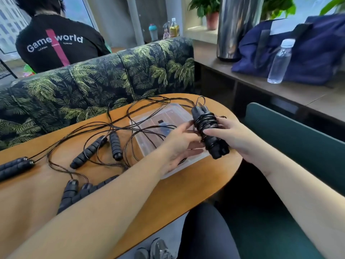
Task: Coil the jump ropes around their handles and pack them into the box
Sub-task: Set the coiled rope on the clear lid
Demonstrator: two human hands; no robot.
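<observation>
Head view: the right hand [226, 135] grips a pair of handles [209, 130] wound with black rope, held above the clear box [149, 116] on the wooden table [168, 193]; the left hand [179, 146] — fingers relaxed, apparently touching the coil — holds nothing. Loose ropes [89, 128] lie left of the box.

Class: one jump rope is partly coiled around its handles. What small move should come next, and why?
Probably one more wrap. The right hand grips the handles, rope still trails loose across the table, and the left hand is beside the coil, over the box.
</observation>
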